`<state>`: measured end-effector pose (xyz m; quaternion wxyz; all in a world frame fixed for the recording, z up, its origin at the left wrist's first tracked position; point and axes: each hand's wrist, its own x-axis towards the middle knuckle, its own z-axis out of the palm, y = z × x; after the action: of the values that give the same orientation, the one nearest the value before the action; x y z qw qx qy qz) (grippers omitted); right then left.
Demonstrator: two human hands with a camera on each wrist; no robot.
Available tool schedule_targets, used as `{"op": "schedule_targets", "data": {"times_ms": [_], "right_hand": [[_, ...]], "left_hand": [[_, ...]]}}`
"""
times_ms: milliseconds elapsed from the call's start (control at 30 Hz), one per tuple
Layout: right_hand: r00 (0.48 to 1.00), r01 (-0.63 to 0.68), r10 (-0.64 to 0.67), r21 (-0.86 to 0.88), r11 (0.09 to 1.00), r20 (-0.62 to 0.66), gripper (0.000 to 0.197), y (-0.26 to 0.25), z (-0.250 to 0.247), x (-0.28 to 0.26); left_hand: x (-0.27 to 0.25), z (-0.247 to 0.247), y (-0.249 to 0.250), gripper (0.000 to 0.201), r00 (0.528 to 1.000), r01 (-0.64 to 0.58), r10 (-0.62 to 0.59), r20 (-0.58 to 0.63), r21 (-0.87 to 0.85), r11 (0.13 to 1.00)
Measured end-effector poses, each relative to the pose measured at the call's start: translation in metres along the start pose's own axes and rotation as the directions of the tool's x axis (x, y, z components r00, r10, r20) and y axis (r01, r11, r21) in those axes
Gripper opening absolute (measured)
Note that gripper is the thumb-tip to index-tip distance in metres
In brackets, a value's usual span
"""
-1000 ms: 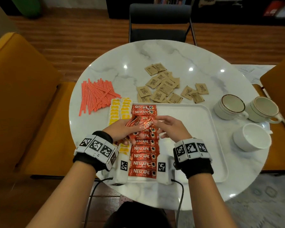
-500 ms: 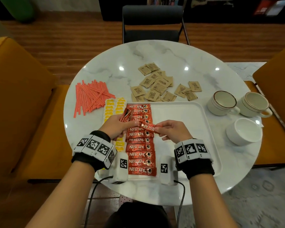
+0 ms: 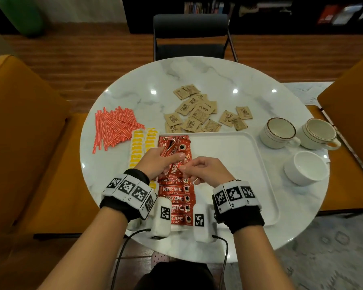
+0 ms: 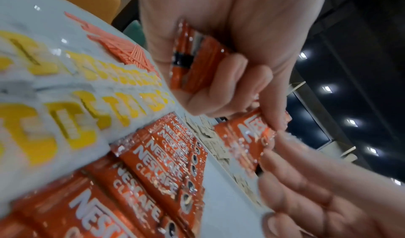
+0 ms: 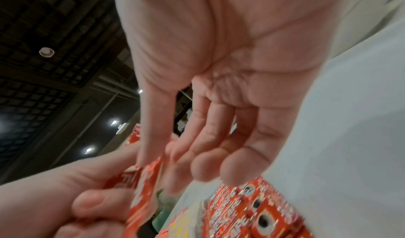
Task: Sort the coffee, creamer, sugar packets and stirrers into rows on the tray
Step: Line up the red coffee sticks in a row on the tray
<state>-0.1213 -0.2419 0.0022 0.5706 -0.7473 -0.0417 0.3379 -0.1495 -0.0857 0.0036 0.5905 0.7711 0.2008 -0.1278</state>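
**Mia:** What is going on with the red coffee packets?

**Ben:** The left hand (image 3: 157, 162) is curled tight round a small bunch of coffee packets (image 3: 173, 148). A moment ago the right hand (image 3: 205, 171) was laying one packet flat on the coffee row (image 3: 177, 198). Now that packet is down, and the right hand has come back for a new one.

**Mia:** Does it have it yet?

**Ben:** Its thumb and first fingers pinch the near end of the next packet (image 3: 176, 167), which sticks out of the bunch. The left hand has not let go of it.

**Mia:** Where is the row?

**Ben:** Along the left edge of the tray (image 3: 239, 143). It runs from the near edge up under the hands.

**Mia:** So is the job nearly done?

**Ben:** No, I think only the coffee is close. The yellow creamer packets (image 3: 144, 143) lie just beside the tray's left edge. The stirrers (image 3: 113, 126) sit at the table's (image 3: 208, 76) left side, and the brown sugar packets (image 3: 197, 114) are past the tray's far edge.
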Motion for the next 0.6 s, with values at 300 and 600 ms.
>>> {"op": "schedule_targets", "data": {"times_ms": [300, 600], "right_hand": [[0.991, 0.029, -0.038, -0.076, 0.997, -0.126, 0.018, 0.001, -0.006, 0.003], [0.953, -0.225, 0.219, -0.004, 0.974, -0.209, 0.018, 0.025, -0.021, 0.003]], "left_hand": [[-0.005, 0.005, -0.001, 0.010, 0.988, 0.008, -0.033, 0.148, 0.163, 0.987], [-0.004, -0.014, -0.010, 0.018, 0.996, 0.068, -0.056, -0.076, 0.164, 0.984]]}}
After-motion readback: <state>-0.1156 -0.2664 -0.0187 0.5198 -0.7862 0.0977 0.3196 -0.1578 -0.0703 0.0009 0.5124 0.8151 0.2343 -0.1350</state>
